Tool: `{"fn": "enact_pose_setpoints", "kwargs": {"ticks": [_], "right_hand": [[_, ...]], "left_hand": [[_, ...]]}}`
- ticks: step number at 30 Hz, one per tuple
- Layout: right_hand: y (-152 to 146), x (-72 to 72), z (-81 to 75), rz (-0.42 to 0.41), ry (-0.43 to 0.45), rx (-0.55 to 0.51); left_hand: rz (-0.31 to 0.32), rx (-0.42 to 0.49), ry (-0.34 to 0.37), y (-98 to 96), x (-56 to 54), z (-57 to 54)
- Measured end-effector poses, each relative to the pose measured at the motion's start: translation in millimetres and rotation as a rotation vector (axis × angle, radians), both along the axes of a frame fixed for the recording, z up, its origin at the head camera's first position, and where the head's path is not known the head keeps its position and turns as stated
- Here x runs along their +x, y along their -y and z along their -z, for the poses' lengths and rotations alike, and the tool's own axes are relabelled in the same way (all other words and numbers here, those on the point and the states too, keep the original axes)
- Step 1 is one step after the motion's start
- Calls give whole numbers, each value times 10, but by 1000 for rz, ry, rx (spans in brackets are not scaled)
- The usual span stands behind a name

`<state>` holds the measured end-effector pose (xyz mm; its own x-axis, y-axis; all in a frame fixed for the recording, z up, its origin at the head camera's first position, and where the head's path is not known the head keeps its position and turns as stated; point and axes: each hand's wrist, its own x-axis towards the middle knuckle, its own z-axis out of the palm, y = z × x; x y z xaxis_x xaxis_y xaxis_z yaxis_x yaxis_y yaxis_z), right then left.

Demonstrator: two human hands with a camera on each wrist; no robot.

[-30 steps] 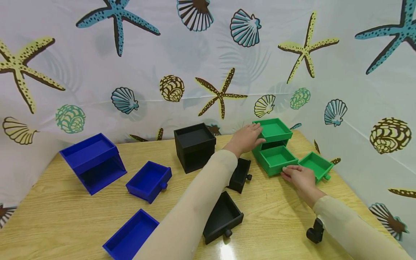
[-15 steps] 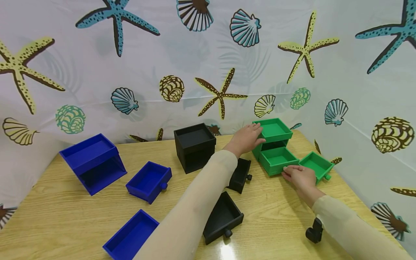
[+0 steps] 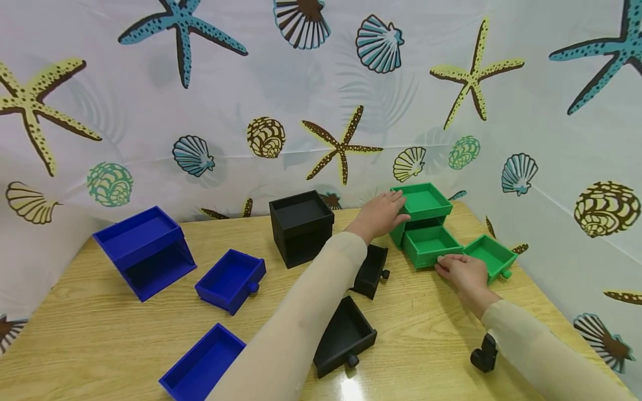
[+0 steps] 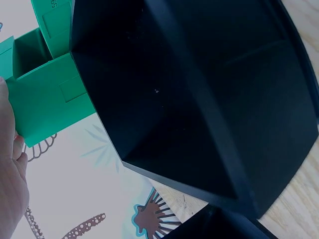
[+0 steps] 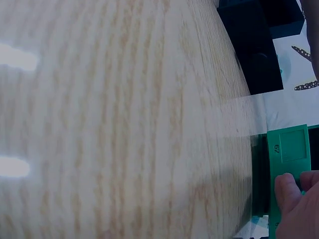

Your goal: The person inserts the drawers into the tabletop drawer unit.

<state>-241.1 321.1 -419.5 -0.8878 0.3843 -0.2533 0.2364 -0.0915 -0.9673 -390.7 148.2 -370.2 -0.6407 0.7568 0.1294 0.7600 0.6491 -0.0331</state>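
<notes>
Fingers of my right hand (image 3: 463, 273) pinch front of green drawer (image 3: 429, 245), at 10 o'clock, jutting from green cabinet (image 3: 425, 201). My left hand (image 3: 379, 214), fingers extended, rests on cabinet's left side. Black cabinet (image 3: 301, 223) at its 9 o'clock.

A: Left grip (image 3: 379, 214)?
B: On the top-left edge of the green cabinet (image 3: 423, 201).
A: Right grip (image 3: 463, 271)?
B: Pinches the front of the green drawer (image 3: 431, 243), part-out of that cabinet.
A: Rest of the worktop (image 3: 413, 320)?
B: Loose green drawer (image 3: 486, 253) just beside it. Black cabinet (image 3: 301, 211) mid-back, two black drawers (image 3: 345, 335) in front. Blue cabinet (image 3: 137, 228) left, two blue drawers (image 3: 229, 278) nearby.
</notes>
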Motion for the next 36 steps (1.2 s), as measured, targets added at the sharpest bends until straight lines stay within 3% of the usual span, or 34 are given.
{"fn": "enact_pose_setpoints", "kwargs": {"ticks": [19, 36], "right_hand": [[1, -70, 42, -19, -1, -13], [93, -199, 96, 83, 37, -40]], "left_hand": [[-7, -5, -2, -24, -41, 14], [0, 16, 6, -28, -76, 45]]}}
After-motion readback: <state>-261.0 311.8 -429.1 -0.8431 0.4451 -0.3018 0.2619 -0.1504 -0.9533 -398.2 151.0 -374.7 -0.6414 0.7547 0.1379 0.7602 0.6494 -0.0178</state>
